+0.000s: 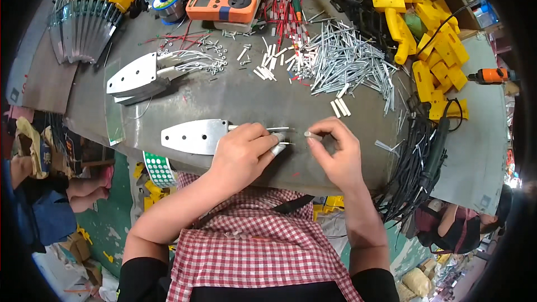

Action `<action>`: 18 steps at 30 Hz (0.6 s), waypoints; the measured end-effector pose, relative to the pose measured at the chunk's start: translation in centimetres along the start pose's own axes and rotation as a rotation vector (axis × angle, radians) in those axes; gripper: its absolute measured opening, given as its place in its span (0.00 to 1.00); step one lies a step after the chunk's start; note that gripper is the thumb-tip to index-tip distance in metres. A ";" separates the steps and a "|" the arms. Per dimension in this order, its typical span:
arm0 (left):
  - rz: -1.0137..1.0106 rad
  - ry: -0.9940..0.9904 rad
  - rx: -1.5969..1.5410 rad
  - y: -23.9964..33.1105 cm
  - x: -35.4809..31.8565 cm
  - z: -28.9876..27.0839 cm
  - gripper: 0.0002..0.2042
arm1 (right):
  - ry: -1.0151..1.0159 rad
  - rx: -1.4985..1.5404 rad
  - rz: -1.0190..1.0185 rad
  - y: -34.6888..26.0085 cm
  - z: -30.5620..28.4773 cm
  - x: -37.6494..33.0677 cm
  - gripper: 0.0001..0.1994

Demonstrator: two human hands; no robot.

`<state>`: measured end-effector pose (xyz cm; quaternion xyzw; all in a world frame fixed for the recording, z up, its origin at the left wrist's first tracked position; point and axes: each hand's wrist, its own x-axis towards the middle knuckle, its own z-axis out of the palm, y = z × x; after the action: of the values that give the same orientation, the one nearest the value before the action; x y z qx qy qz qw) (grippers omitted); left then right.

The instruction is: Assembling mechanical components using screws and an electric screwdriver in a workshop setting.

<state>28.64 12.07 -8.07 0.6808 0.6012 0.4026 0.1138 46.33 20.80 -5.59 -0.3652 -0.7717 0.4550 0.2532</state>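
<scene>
A silver, tapered metal plate point(193, 136) with dark holes lies near the table's front edge, its pointed end to the left. White wires point(279, 129) run out of its wide right end. My left hand point(243, 154) rests over that end, fingers closed around the wires, whose tips stick out to the right. Pale wrapping covers one of its fingertips. Just right of the wire tips, my right hand point(338, 154) is closed in a pinch of thumb and forefinger. Something small and whitish shows at the pinch, too small to name.
Behind lie a similar plate stack point(134, 78), an orange multimeter point(222, 6), a solder spool point(168, 4), a heap of long screws point(352, 59) and white sleeves point(340, 107). Yellow plastic housings point(442, 50) and black cables point(417, 162) crowd the right. A green-dotted sticker roll point(160, 170) hangs at the front edge.
</scene>
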 end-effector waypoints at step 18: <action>-0.066 -0.029 -0.071 -0.1 0.1 0.2 0.10 | 0.004 -0.106 -0.029 1.5 -0.7 -1.0 0.07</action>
<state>28.70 12.24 -8.28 0.6619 0.6070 0.4096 0.1600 47.92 20.80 -6.64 -0.3677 -0.7993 0.4092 0.2416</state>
